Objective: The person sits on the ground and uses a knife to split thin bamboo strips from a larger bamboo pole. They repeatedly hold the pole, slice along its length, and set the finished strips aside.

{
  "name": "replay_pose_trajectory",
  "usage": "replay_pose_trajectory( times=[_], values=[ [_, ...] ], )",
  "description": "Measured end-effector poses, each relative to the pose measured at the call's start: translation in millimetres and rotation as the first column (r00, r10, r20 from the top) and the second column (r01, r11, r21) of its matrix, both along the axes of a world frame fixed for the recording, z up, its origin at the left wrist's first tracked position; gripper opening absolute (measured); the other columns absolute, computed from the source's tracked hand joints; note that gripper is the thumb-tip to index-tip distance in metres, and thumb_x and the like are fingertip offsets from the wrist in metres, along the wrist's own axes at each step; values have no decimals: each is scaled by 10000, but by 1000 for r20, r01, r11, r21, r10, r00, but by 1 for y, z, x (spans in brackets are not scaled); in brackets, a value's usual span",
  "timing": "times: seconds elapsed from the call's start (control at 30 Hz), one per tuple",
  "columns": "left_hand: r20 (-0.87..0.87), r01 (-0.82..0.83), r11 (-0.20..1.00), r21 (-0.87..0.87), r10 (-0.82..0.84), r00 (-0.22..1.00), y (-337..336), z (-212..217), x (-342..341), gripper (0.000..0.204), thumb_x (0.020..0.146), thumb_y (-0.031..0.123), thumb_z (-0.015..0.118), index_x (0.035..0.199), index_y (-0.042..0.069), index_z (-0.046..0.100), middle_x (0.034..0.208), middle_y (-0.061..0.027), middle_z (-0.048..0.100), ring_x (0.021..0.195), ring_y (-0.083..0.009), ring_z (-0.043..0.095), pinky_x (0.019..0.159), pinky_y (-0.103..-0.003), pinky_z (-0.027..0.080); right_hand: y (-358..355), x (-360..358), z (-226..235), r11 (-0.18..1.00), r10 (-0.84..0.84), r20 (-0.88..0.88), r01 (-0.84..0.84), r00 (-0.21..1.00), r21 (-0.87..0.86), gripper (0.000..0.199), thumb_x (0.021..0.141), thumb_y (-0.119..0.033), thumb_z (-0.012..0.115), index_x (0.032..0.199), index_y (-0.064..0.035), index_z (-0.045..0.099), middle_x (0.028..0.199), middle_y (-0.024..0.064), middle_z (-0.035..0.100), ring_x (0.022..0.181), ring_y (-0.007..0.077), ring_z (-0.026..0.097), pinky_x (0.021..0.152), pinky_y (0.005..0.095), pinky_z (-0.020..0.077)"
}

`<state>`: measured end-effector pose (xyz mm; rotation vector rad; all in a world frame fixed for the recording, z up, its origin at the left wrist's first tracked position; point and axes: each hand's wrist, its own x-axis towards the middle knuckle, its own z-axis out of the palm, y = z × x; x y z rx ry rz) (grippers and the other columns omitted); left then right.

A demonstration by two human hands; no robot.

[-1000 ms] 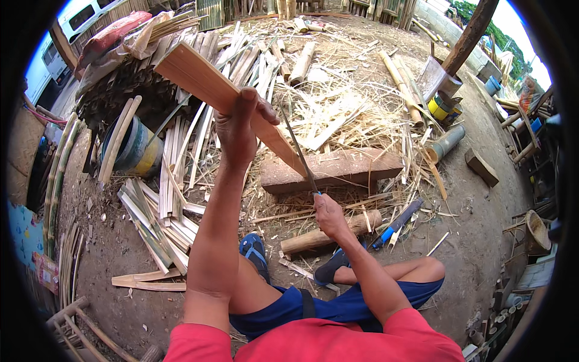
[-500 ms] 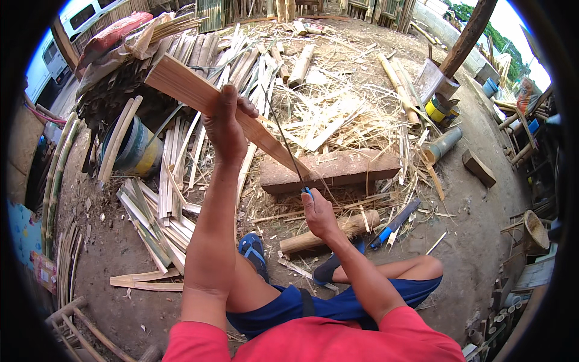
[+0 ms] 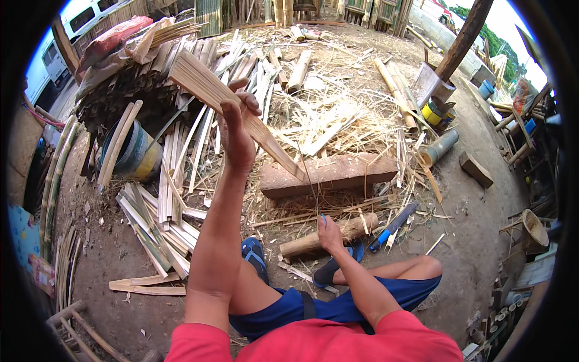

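My left hand (image 3: 238, 130) steadies a pale, tapering bamboo slat (image 3: 202, 81) between the thumb and partly spread fingers. The slat slopes down to the right, and its narrow end meets the top of a thick wooden block (image 3: 332, 172). In my right hand (image 3: 330, 234), closed near my shin, is a long, thin-bladed knife (image 3: 312, 187) with a bit of blue handle showing. Its blade, seen nearly edge-on, points up and away past the slat's narrow end. Whether blade and slat touch, I cannot tell.
A round log (image 3: 329, 235) lies before my feet, beside a blue-and-black tool (image 3: 393, 227). Shavings (image 3: 338, 123) heap behind the block. Cut strips (image 3: 160, 229) lie left, near a blue-and-yellow bucket (image 3: 136, 154). A bamboo tube (image 3: 440, 148) and a wood chunk (image 3: 476, 169) sit right.
The knife and my right hand have come down toward me and slightly right. My left hand and the slat's upper end have shifted right, and its fingers have loosened and spread.
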<state>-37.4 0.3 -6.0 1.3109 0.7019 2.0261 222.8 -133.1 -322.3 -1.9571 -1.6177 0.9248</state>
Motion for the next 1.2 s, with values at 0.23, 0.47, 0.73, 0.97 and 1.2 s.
replay_pose_trajectory(
  times=[0.23, 0.47, 0.73, 0.97, 1.2],
  values=[
    [-62, 155, 986, 64, -151, 987, 2, 4, 1, 953, 908, 793, 338, 1450, 10, 382, 1082, -49, 619, 894, -93, 518, 826, -235, 402, 11, -18, 57, 986, -99, -220, 66, 970, -153, 504, 1038, -524, 418, 859, -64, 520, 578, 16, 482, 455, 111, 466, 430, 301, 389],
    [-96, 190, 981, 48, -185, 978, 5, 1, 5, 354, 973, 385, 653, 1126, 78, 565, 862, -1, 617, 815, -79, 548, 800, -255, 431, 9, -60, 166, 931, 292, -483, -131, 825, 341, 451, 1056, -471, 436, 888, -61, 516, 617, 16, 466, 522, 103, 446, 485, 301, 384],
    [-54, 196, 980, -23, -197, 979, 1, -2, 14, 233, 957, 310, 691, 962, 99, 593, 807, 8, 608, 771, -75, 560, 765, -259, 444, 27, -38, 82, 998, -46, -83, 50, 996, 48, 469, 1045, -442, 426, 923, -6, 549, 837, 288, 613, 827, 530, 570, 708, 540, 436],
    [12, 142, 990, -13, -142, 990, 6, 2, 6, 246, 916, 235, 749, 1020, 53, 621, 835, -5, 658, 780, -102, 639, 766, -273, 499, 1, -11, 23, 991, 16, -56, -8, 998, 130, 529, 1027, -476, 434, 895, 22, 552, 807, 230, 614, 809, 405, 632, 717, 453, 475],
    [17, 58, 998, 26, -59, 998, 1, -5, 6, 216, 925, 215, 736, 993, 60, 603, 829, -39, 673, 805, -122, 637, 806, -304, 483, 16, -8, 36, 973, -135, -407, 43, 904, -227, 509, 1037, -525, 418, 798, -81, 491, 561, -11, 449, 426, 102, 459, 393, 293, 378]
  ],
)
